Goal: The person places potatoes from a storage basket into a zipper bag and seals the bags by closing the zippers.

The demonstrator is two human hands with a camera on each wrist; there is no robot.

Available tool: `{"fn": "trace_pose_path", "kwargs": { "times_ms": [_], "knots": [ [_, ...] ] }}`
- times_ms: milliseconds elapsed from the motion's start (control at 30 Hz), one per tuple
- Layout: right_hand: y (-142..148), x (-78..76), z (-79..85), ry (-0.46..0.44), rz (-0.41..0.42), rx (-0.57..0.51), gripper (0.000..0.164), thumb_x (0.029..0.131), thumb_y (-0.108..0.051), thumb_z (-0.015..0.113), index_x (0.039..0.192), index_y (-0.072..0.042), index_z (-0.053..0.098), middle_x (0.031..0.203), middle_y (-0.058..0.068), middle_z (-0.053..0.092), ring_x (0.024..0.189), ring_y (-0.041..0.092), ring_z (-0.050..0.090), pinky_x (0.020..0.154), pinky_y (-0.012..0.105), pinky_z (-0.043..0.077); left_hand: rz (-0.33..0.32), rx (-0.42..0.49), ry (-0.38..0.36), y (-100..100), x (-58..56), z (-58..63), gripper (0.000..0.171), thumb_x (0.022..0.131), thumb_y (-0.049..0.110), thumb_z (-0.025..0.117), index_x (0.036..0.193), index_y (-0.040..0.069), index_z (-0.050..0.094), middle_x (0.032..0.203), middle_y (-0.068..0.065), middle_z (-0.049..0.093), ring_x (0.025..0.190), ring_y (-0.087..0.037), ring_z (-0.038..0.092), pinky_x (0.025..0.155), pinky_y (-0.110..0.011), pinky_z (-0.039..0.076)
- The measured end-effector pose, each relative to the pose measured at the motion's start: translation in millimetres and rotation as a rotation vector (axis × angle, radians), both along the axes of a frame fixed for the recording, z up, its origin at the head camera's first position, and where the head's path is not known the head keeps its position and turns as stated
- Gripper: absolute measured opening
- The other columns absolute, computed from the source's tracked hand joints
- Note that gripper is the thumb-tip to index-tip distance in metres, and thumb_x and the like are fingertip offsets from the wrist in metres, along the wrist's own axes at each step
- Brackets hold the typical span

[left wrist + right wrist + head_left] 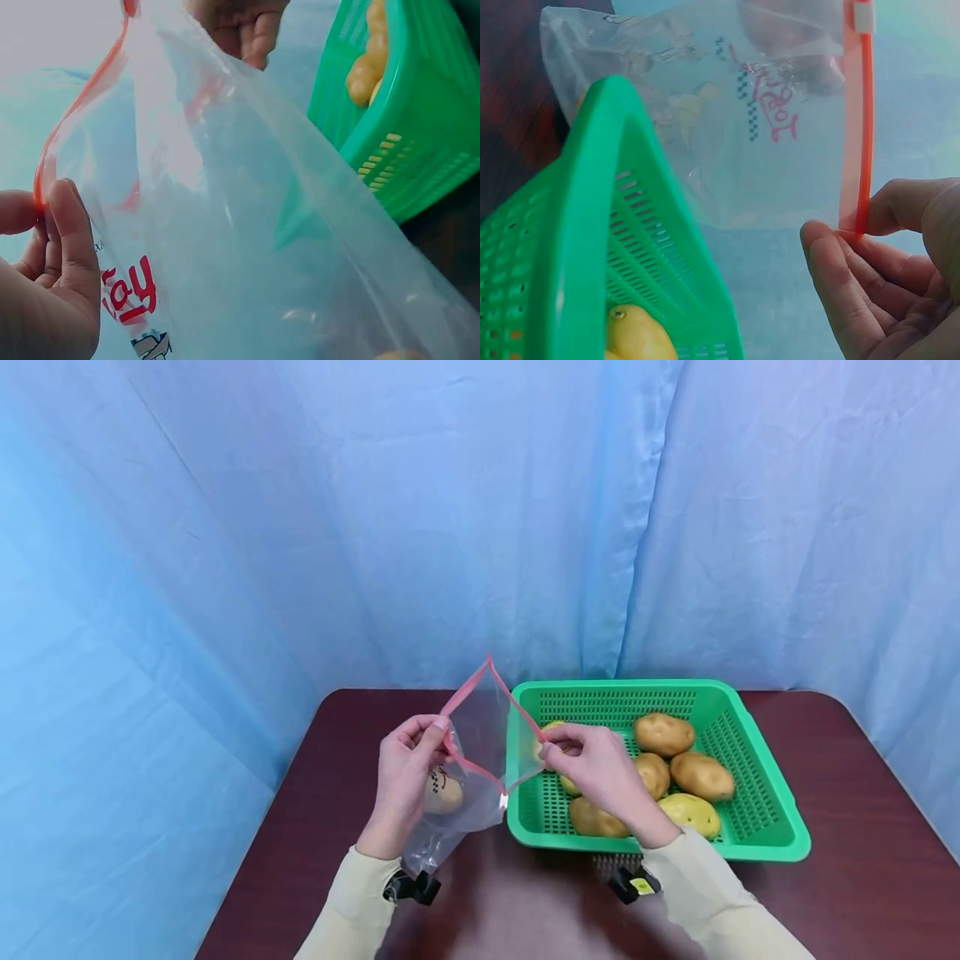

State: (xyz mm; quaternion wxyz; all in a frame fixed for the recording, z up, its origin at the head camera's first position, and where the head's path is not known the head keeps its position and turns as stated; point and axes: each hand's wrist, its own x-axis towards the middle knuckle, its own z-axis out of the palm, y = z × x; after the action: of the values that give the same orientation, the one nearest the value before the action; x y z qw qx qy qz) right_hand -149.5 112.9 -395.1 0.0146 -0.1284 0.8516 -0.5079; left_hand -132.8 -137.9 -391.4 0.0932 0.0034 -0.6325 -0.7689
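Observation:
A clear plastic slider bag with a pink-red rim hangs between both hands, its mouth spread into a diamond. My left hand pinches the left side of the rim between thumb and fingers. On the opposite side, my right hand pinches the rim, above the green basket. A white slider sits at one end of the rim. Red lettering is printed on the plastic. Low in the bag, a tan potato shows through the film.
The green perforated basket stands on the right of the dark reddish table. Several brown potatoes and yellow, potato-like pieces lie in it. Blue curtains hang behind the table and along its sides.

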Motion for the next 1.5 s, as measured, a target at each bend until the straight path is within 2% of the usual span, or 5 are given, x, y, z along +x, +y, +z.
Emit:
{"fn": "trace_pose_path", "kwargs": {
  "times_ms": [333,533,800,1067,1500],
  "knots": [
    [12.7,-5.6,-5.9,-0.034,0.092,0.011,0.030,0.100,-0.026,0.070,0.121,-0.005,0.072,0.102,0.003,0.077,0.089,0.012,0.072,0.078,0.031,0.059,-0.114,-0.056,-0.091,22.6,3.9,-21.5,0.020,0.100,0.013,0.070,0.104,-0.007,0.069,0.076,-0.003,0.065,0.065,-0.011,0.062,0.060,-0.022,0.053],
    [34.5,-15.3,5.6,0.044,0.123,0.191,0.040,0.101,-0.040,0.067,0.130,-0.013,0.070,0.122,0.001,0.073,0.108,0.019,0.070,0.092,0.044,0.057,-0.118,-0.015,-0.140,27.4,7.2,-28.6,0.021,0.100,0.015,0.071,0.107,-0.005,0.070,0.078,-0.003,0.065,0.066,-0.011,0.062,0.061,-0.023,0.052],
    [50.8,-49.5,7.6,0.167,0.295,0.357,0.051,0.098,-0.036,0.073,0.142,-0.012,0.062,0.143,0.006,0.061,0.136,0.032,0.053,0.109,0.056,0.044,-0.101,0.047,-0.145,24.1,14.7,-28.9,0.013,0.099,0.012,0.071,0.103,0.000,0.071,0.079,-0.003,0.066,0.067,-0.011,0.061,0.064,-0.023,0.054],
    [49.8,-83.1,-15.3,0.086,0.438,0.420,0.059,0.095,-0.034,0.077,0.147,-0.012,0.057,0.151,0.009,0.054,0.142,0.034,0.046,0.114,0.056,0.039,-0.105,0.058,-0.138,20.3,12.8,-29.6,0.010,0.099,0.010,0.070,0.102,0.001,0.072,0.078,-0.001,0.064,0.065,-0.009,0.060,0.061,-0.021,0.052],
    [36.8,-112.1,-54.2,-0.082,0.508,0.464,0.069,0.091,-0.039,0.079,0.150,-0.014,0.054,0.155,0.013,0.048,0.145,0.037,0.041,0.114,0.059,0.037,-0.123,0.052,-0.139,12.8,10.0,-33.0,0.013,0.099,0.011,0.071,0.103,-0.002,0.072,0.078,-0.003,0.065,0.064,-0.010,0.061,0.062,-0.022,0.054]
  ]
}}
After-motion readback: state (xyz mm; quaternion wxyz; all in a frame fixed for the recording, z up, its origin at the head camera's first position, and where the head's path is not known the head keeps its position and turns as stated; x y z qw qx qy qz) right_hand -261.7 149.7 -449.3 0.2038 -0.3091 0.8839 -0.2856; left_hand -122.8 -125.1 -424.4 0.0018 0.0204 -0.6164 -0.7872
